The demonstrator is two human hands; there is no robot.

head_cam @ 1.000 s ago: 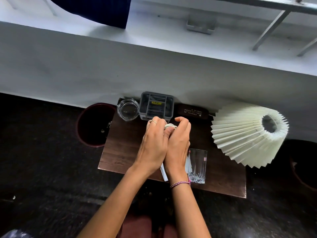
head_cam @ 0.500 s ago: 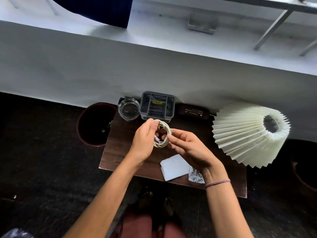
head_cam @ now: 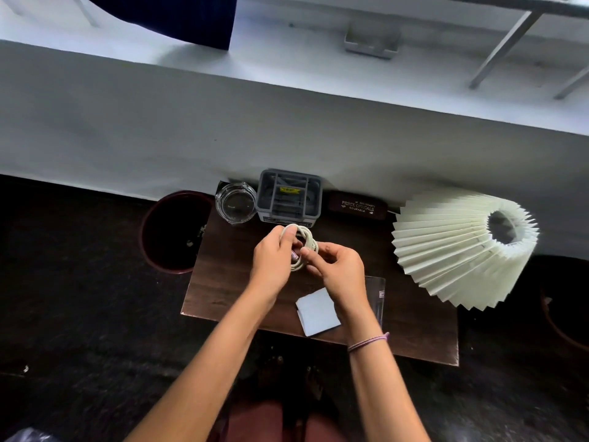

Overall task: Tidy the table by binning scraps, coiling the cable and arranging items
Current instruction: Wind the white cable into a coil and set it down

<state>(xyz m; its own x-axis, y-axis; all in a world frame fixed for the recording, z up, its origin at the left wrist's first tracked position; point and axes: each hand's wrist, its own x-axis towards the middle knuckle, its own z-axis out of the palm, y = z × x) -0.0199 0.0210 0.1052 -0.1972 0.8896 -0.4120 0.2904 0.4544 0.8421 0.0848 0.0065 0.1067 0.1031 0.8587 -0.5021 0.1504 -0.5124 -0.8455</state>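
A white cable (head_cam: 306, 240), wound into a small coil, is held above the middle of the dark wooden table (head_cam: 229, 282). My left hand (head_cam: 274, 260) grips the coil's left side, thumb over its top. My right hand (head_cam: 338, 271) pinches the coil's right and lower part with curled fingers. A pinkish plug end shows between the two hands. A white folded paper (head_cam: 317, 312) lies on the table under my right wrist.
Along the table's back edge stand a glass ashtray (head_cam: 236, 202), a grey organiser (head_cam: 289, 199) and a dark spectacle case (head_cam: 357, 206). A drinking glass (head_cam: 377, 291) is partly behind my right forearm. A pleated lampshade (head_cam: 459, 247) overhangs the right side. A dark red bin (head_cam: 173, 231) sits left.
My hands, pressed together over the cable a second ago, parted and show the coil. My right hand has since drawn closer and curled round the coil's lower right.
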